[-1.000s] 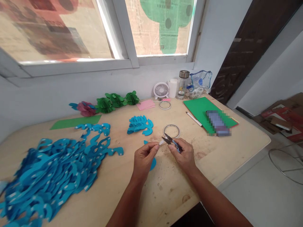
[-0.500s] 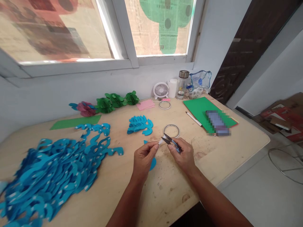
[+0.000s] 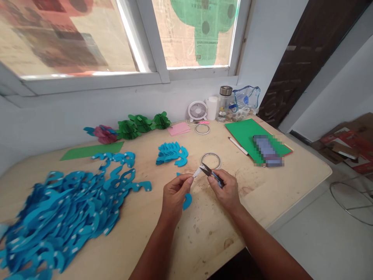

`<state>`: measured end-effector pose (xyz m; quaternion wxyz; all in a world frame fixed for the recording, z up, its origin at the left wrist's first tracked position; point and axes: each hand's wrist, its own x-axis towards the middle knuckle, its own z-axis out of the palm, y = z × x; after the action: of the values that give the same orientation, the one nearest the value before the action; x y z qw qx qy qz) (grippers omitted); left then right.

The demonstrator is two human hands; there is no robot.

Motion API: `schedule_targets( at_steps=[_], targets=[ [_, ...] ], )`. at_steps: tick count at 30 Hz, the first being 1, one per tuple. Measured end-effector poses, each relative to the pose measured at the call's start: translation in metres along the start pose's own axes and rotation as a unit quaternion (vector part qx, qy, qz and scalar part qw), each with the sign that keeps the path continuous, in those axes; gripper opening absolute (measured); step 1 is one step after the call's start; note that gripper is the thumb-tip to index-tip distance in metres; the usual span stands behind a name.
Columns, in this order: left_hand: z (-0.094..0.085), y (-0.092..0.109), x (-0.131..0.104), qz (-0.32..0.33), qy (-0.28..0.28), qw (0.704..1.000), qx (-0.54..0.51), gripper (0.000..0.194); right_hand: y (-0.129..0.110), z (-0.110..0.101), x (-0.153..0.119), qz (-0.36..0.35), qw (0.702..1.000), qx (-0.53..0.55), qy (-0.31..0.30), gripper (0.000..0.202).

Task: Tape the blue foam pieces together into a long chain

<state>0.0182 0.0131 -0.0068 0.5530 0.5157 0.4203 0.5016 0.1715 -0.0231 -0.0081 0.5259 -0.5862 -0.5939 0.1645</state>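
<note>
While the wooden table [image 3: 276, 186] bore a heap of blue cutouts [image 3: 72, 214] toward its near left corner, the left hand [image 3: 175, 194] pinched thumb against fingers in from the near edge. The right hand [image 3: 229, 191] curled round black-bladed snips [image 3: 214, 176], just short of a thin ring [image 3: 201, 160]. The white strip [image 3: 197, 172] poked from the left pinch toward the blades.

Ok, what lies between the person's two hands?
Between the left hand and the right hand are a white strip and the dark scissor blades, in the head view.
</note>
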Motion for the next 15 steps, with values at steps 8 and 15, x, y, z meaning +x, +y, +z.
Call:
schedule_targets(
  at_steps=[8,15],
  targets=[
    [0.0014,0.0014,-0.0007,-0.004,-0.02,1.0,0.019,0.019,-0.0014,-0.0003,0.0002,-0.024,0.999,0.019,-0.023,0.022],
    [0.0034,0.0054,-0.0006,-0.007,-0.029,0.999,0.033,0.019,-0.0005,0.0001,-0.0004,-0.028,0.999,0.022,-0.027,0.022]
  ],
)
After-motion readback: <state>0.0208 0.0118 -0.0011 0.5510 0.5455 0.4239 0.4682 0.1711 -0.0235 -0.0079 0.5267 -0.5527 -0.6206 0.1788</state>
